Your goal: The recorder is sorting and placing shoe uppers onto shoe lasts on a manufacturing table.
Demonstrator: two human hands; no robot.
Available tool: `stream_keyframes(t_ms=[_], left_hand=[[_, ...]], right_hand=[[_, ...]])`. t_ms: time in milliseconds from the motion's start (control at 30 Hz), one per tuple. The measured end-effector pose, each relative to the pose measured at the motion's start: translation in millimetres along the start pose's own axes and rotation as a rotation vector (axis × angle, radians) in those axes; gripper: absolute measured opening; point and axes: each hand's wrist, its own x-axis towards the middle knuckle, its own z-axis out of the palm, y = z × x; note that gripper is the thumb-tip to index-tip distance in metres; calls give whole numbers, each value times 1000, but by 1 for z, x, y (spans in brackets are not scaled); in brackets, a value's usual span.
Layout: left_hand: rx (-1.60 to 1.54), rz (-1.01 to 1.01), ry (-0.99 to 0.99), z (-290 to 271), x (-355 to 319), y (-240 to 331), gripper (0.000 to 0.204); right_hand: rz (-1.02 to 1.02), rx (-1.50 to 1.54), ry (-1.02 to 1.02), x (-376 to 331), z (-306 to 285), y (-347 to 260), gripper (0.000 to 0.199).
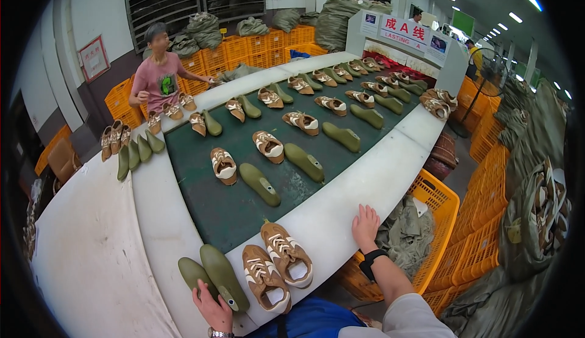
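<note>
Two olive-green shoe lasts (pixel 210 265) lie side by side at the near left corner of the line. My left hand (pixel 213 310) is closed around the near end of the left one, its fingers partly hidden. Just right of them stands a pair of brown suede sneakers (pixel 268 268) with white stripes and laces, toes pointing away from me. My right hand (pixel 365 225) rests on the white table edge (pixel 341 207), fingers stretched out and holding nothing.
A dark green belt (pixel 244 149) carries rows of brown shoes and green lasts. Across it stands a person in a pink shirt (pixel 159 76). By my right arm, a yellow crate (pixel 448 207) holds grey-green cloth. More crates and sacks line the right side, near a fan (pixel 487 73).
</note>
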Motion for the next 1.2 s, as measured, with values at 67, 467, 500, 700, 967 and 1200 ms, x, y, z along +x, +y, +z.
stream_keyframes(t_ms=[67, 467, 500, 700, 967, 1200], left_hand=[[63, 81, -41, 2, 2, -8, 60], [98, 281, 43, 3, 4, -9, 8], [96, 278, 55, 4, 4, -8, 3], [87, 306, 79, 5, 4, -8, 5], [40, 121, 37, 10, 11, 1, 41], [-269, -270, -32, -44, 51, -4, 86]], right_hand=[[-1, 4, 21, -1, 2, 5, 43], [-32, -19, 93, -1, 8, 10, 34], [-43, -21, 97, -2, 9, 10, 34], [-39, -6, 95, -4, 7, 9, 35], [-178, -167, 134, 6, 16, 28, 28], [-79, -98, -65, 5, 17, 19, 35]])
